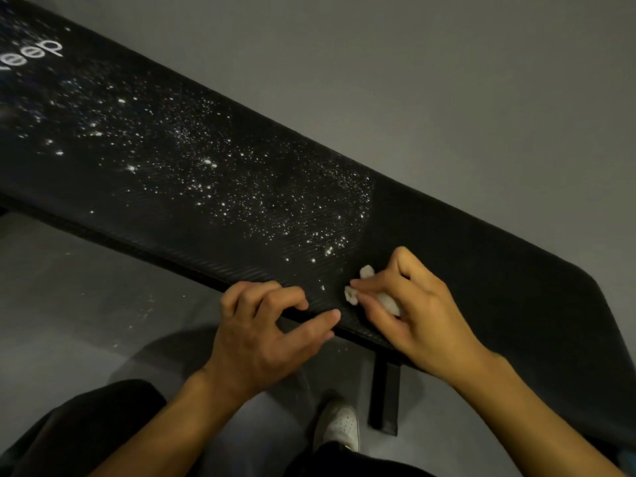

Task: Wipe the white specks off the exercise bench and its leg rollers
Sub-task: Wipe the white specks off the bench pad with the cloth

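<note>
Accordingly noted black bench (481,235) running diagonally across grey floor (413,80), with white lettering (38,51) near its far-left end. Found white specks (241,187) scattered thickly over middle stretch of pad. Saw right-hand stretch plain dark, with sharp boundary between the two. Recorded right hand (409,311) at that boundary near front edge, fingers (371,287) curled round and pinching small white wad (385,302), wad pressed on pad. Recorded left hand (265,325) just beside it, fingers loosely curled, tips resting on front edge, thumb stretched toward wad. Spotted few stray specks just beyond wad. Observed more specks on floor below front edge, black bench leg (383,397) under right hand, and white shoe (339,425) beside that leg.
</note>
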Demonstrator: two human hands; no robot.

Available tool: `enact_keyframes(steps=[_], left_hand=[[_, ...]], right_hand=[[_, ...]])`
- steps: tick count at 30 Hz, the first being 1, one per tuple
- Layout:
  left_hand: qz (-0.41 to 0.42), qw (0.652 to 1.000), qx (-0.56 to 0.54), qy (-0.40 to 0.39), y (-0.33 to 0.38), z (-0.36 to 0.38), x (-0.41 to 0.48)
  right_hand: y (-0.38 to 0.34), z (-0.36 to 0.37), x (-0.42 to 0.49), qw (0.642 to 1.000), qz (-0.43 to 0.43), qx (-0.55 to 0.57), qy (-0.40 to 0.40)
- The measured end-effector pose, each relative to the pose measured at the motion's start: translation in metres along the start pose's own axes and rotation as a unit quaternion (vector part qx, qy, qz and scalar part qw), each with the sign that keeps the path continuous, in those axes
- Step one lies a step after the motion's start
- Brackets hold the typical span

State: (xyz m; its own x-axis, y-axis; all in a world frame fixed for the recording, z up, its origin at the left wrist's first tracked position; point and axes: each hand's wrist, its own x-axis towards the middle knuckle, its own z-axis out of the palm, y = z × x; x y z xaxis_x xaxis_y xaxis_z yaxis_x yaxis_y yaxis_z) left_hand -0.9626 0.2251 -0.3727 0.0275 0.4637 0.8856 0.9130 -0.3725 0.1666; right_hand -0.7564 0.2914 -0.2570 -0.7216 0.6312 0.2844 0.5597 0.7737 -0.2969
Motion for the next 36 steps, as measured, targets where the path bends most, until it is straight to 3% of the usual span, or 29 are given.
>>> enact_keyframes(steps=[7, 9, 13, 15, 22, 28, 30, 36], left_hand=[[-0.005, 1.000, 0.013, -0.006, 0.001, 0.000, 0.000], [-0.003, 1.000, 0.012, -0.012, 0.001, 0.000, 0.001], [0.004, 1.000, 0.013, -0.013, 0.000, -0.001, 0.000], [0.008, 1.000, 0.011, -0.012, 0.000, -0.002, 0.001], [0.000, 1.000, 0.004, -0.007, 0.001, 0.001, -0.001], [0.011, 1.000, 0.008, -0.002, -0.001, 0.002, 0.001], [0.009, 1.000, 0.007, 0.000, 0.000, 0.002, 0.002], [0.006, 1.000, 0.012, 0.007, 0.000, 0.003, 0.001]], right_hand=[[0.010, -0.011, 0.004, 0.995, -0.070, -0.048, -0.058], [0.034, -0.008, 0.042, 0.997, -0.001, -0.080, -0.021], [0.086, 0.003, 0.120, 0.966, 0.241, -0.069, 0.058], [0.090, 0.007, 0.137, 0.956, 0.280, -0.062, 0.061], [0.056, -0.007, 0.072, 0.992, 0.122, 0.003, -0.015], [0.092, 0.006, 0.131, 0.968, 0.247, -0.008, 0.044], [0.090, 0.010, 0.141, 0.968, 0.246, -0.025, 0.045], [0.040, -0.003, 0.066, 0.995, 0.089, 0.042, -0.025]])
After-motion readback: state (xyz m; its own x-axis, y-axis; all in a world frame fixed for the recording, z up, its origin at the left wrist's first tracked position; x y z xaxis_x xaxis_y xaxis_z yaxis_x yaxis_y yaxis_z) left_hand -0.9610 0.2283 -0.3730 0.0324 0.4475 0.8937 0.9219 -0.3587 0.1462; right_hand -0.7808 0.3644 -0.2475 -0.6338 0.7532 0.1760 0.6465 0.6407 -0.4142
